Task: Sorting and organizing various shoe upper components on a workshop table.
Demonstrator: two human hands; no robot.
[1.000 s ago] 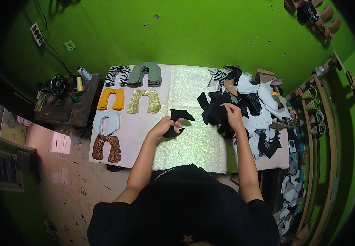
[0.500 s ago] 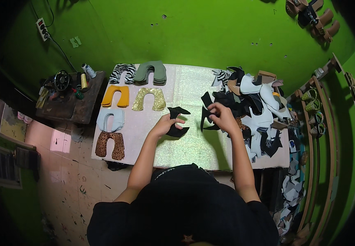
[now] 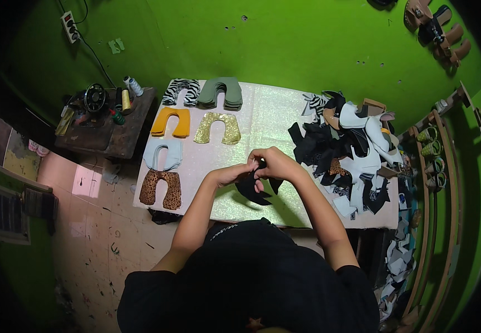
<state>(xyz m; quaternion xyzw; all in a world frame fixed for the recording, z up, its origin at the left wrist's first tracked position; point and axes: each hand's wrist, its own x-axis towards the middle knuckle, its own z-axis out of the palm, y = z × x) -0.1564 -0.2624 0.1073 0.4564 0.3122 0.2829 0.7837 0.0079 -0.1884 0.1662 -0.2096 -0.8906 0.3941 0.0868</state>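
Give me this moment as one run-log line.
left hand: holding black pieces | right hand: on same pieces | table left: arch-shaped stacks | table right: mixed heap

left hand (image 3: 230,175) and right hand (image 3: 277,164) meet, forearms (image 3: 195,215) angled inward, fingers (image 3: 259,154) curled.

- Pinching black cut pieces (image 3: 247,190) together between left hand (image 3: 235,173) and right hand (image 3: 274,164) — fingers hiding their upper part.
- Curving darkly below the fingers, tapering to pointed tips.
- Hanging tilted above the pale, glittery tabletop (image 3: 268,102) — hovering toward its near edge.
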